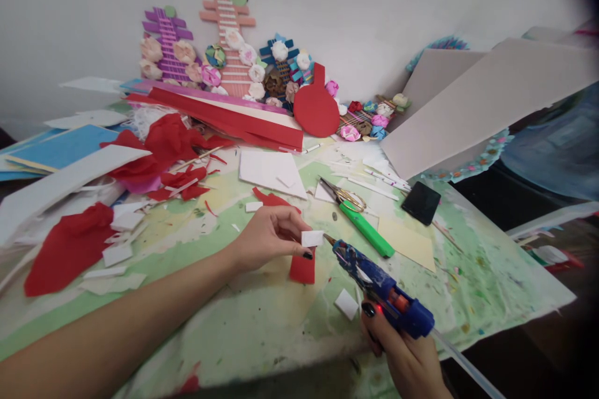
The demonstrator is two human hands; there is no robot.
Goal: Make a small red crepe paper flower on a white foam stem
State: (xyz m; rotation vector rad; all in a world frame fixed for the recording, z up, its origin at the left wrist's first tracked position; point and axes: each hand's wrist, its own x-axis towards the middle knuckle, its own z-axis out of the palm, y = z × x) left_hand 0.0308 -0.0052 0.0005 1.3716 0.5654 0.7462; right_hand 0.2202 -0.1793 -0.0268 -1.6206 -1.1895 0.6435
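Note:
Between the thumb and fingers of my left hand [276,234] is a small white foam board piece [312,238]. My right hand [400,349] grips a blue hot glue gun [374,280], its nozzle tip at the right edge of the white piece. A small red light glows on the gun, and a glue stick [463,361] runs out of its back. Under my left hand lies a red paper strip [302,267]. Another small white piece [347,304] rests on the table just below the nozzle.
Scissors [344,192], a green utility knife [367,229] and a black phone [421,202] lie beyond the gun. Red crepe paper [75,249] and foam scraps crowd the left. A red guitar-like cutout [317,106] leans at the wall near flower-covered decorations. Large white boards [486,100] stand right.

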